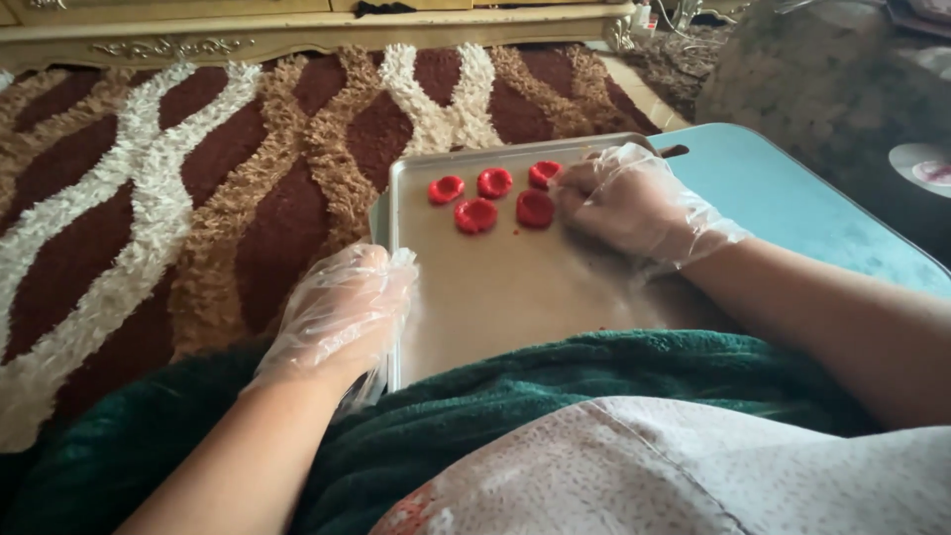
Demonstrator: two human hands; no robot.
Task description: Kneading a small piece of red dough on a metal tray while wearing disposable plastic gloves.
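Fingers of my gloved right hand (pixel 634 203) curl beside red dough discs (pixel 492 183); left hand (pixel 342 312), fingers together, grips the metal baking tray (pixel 515 287).

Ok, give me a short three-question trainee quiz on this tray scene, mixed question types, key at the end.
1. True or false: five red discs lie on the metal tray.
2. Which of the hands grips the tray's near-left edge?
A. left hand
B. right hand
C. neither
3. Fill in: both hands wear clear plastic ____.

Key:
1. True; they sit in a cluster at the tray's far end.
2. A; the right hand rests at the far end beside the discs, though whether it holds anything cannot be told.
3. Gloves.
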